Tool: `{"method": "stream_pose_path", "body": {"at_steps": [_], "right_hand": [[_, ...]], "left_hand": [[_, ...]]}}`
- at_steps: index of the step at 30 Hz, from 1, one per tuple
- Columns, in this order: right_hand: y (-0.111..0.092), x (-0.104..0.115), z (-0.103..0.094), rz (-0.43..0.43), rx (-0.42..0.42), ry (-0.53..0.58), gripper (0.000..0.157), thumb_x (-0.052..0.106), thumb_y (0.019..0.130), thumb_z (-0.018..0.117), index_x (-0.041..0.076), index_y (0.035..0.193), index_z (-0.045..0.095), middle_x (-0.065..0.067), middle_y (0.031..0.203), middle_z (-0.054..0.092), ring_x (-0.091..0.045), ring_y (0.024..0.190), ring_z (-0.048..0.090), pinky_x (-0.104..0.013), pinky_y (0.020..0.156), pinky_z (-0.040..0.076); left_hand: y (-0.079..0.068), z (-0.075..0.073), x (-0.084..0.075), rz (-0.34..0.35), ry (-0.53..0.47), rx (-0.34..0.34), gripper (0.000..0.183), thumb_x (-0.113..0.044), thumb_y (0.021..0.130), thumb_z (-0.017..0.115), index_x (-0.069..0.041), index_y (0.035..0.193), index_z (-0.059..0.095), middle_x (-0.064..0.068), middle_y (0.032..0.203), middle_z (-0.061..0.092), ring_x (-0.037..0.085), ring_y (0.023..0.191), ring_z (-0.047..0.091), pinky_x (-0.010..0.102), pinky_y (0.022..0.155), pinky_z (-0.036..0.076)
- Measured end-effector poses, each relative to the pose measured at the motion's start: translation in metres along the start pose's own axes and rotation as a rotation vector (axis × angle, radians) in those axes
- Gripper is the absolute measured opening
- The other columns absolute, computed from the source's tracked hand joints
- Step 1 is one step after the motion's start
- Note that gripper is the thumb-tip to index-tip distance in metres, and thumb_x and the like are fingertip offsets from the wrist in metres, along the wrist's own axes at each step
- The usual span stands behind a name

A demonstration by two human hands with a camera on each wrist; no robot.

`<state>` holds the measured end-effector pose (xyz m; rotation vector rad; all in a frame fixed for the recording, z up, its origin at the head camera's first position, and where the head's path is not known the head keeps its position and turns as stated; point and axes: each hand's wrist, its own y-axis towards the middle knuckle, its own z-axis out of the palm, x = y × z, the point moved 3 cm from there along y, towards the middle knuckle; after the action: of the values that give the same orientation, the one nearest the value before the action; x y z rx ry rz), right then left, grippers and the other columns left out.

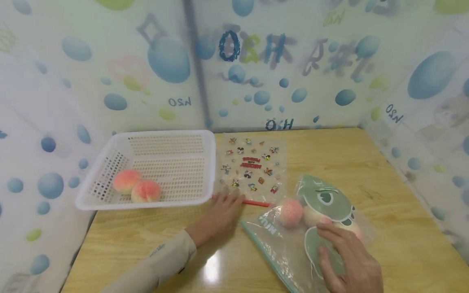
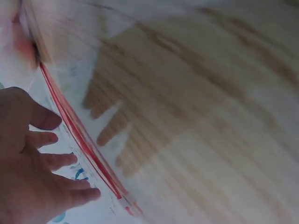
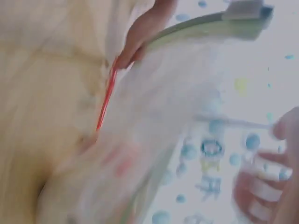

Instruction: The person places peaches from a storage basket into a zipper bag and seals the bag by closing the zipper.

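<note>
My left hand (image 1: 223,211) lies with fingers spread at the red zip edge (image 1: 256,202) of a clear zip bag (image 1: 234,160) printed with small cartoon figures. In the left wrist view its straight fingers overlap that red strip (image 2: 88,151). A second clear zip bag (image 1: 289,248), with a green edge and a green cartoon print, holds several pink-and-cream peaches (image 1: 291,212). Over this bag my right hand (image 1: 348,254) hovers, fingers loosely bent and gripping nothing. The right wrist view is blurred, with the bag (image 3: 182,88) standing apart from the right hand's fingers (image 3: 266,186).
A white perforated plastic basket (image 1: 210,162) stands at the back left, with two peaches (image 1: 126,181) in its near left part. The wooden table (image 1: 322,150) is enclosed by pale curtains (image 1: 311,73) with blue and green dots.
</note>
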<state>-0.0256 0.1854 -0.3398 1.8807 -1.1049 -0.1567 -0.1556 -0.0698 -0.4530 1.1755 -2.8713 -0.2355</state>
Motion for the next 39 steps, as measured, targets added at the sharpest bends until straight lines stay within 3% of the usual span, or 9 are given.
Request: {"method": "stream_pose_path", "body": {"at_steps": [1, 4, 6, 8, 17, 22, 30, 35, 39], "right_hand": [[0.004, -0.001, 0.007, 0.020, 0.021, -0.092, 0.039, 0.036, 0.088, 0.048, 0.006, 0.105, 0.065, -0.013, 0.110, 0.059, -0.025, 0.088, 0.057, -0.028, 0.064, 0.046], [0.003, -0.007, 0.029, 0.059, 0.255, -0.349, 0.056, 0.056, 0.087, 0.037, 0.018, 0.122, 0.058, -0.017, 0.133, 0.041, -0.038, 0.113, 0.042, -0.048, 0.079, 0.041], [-0.005, -0.010, 0.043, 0.057, 0.369, -0.416, 0.063, 0.062, 0.084, 0.035, 0.021, 0.128, 0.053, -0.021, 0.140, 0.030, -0.044, 0.121, 0.031, -0.057, 0.086, 0.035], [-0.015, -0.012, 0.053, 0.057, 0.414, -0.446, 0.068, 0.066, 0.082, 0.034, 0.022, 0.131, 0.049, -0.021, 0.142, 0.025, -0.046, 0.124, 0.024, -0.061, 0.090, 0.029], [-0.053, -0.019, 0.073, 0.182, 0.419, -0.537, 0.070, 0.064, 0.084, 0.022, 0.021, 0.138, 0.039, -0.023, 0.137, 0.029, -0.044, 0.119, 0.031, -0.058, 0.081, 0.034], [-0.068, -0.029, 0.079, 0.229, 0.442, -0.541, 0.072, 0.068, 0.084, 0.019, 0.023, 0.137, 0.039, -0.029, 0.137, 0.024, -0.045, 0.119, 0.029, -0.057, 0.089, 0.028], [-0.065, -0.052, 0.073, 0.107, 0.410, -0.471, 0.068, 0.064, 0.086, 0.026, 0.023, 0.138, 0.038, -0.028, 0.138, 0.027, -0.044, 0.120, 0.030, -0.057, 0.092, 0.027], [-0.060, -0.062, 0.068, 0.099, 0.452, -0.421, 0.067, 0.061, 0.084, 0.035, 0.024, 0.139, 0.036, -0.028, 0.138, 0.026, -0.041, 0.125, 0.026, -0.056, 0.095, 0.023], [-0.055, -0.070, 0.065, 0.084, 0.424, -0.378, 0.066, 0.061, 0.084, 0.039, 0.022, 0.137, 0.041, -0.028, 0.139, 0.026, -0.041, 0.125, 0.027, -0.057, 0.096, 0.022]], "left_hand": [[-0.001, 0.002, 0.002, -0.040, 0.004, 0.023, 0.057, -0.024, 0.088, 0.047, -0.007, 0.140, 0.030, 0.017, 0.142, 0.028, 0.043, 0.128, 0.018, 0.054, 0.101, 0.018], [-0.003, 0.007, 0.005, -0.100, 0.035, 0.051, 0.054, -0.032, 0.092, 0.041, -0.013, 0.142, 0.030, 0.016, 0.143, 0.026, 0.048, 0.127, 0.015, 0.056, 0.100, 0.018], [-0.003, 0.007, 0.006, -0.104, 0.058, 0.048, 0.053, -0.036, 0.093, 0.039, -0.015, 0.140, 0.033, 0.017, 0.142, 0.028, 0.048, 0.126, 0.017, 0.056, 0.100, 0.019], [-0.001, 0.007, 0.007, -0.105, 0.054, 0.038, 0.051, -0.037, 0.092, 0.041, -0.015, 0.138, 0.037, 0.016, 0.140, 0.031, 0.046, 0.124, 0.022, 0.055, 0.099, 0.021], [0.007, -0.001, 0.006, -0.095, 0.016, 0.061, 0.046, -0.039, 0.088, 0.049, -0.020, 0.130, 0.049, 0.014, 0.129, 0.041, 0.042, 0.112, 0.036, 0.054, 0.089, 0.034], [0.007, -0.003, 0.007, -0.091, 0.026, 0.070, 0.045, -0.041, 0.087, 0.052, -0.022, 0.127, 0.053, 0.012, 0.123, 0.044, 0.036, 0.100, 0.043, 0.048, 0.082, 0.040], [0.009, -0.006, 0.008, -0.086, 0.035, 0.059, 0.044, -0.041, 0.087, 0.053, -0.022, 0.126, 0.054, 0.012, 0.121, 0.045, 0.033, 0.096, 0.044, 0.041, 0.076, 0.043], [0.008, -0.006, 0.007, -0.087, 0.075, 0.057, 0.046, -0.044, 0.085, 0.055, -0.024, 0.126, 0.053, 0.012, 0.120, 0.047, 0.032, 0.094, 0.044, 0.038, 0.072, 0.044], [0.007, -0.007, 0.006, -0.091, 0.092, 0.047, 0.047, -0.045, 0.085, 0.056, -0.025, 0.127, 0.053, 0.012, 0.120, 0.047, 0.033, 0.095, 0.044, 0.039, 0.071, 0.045]]}}
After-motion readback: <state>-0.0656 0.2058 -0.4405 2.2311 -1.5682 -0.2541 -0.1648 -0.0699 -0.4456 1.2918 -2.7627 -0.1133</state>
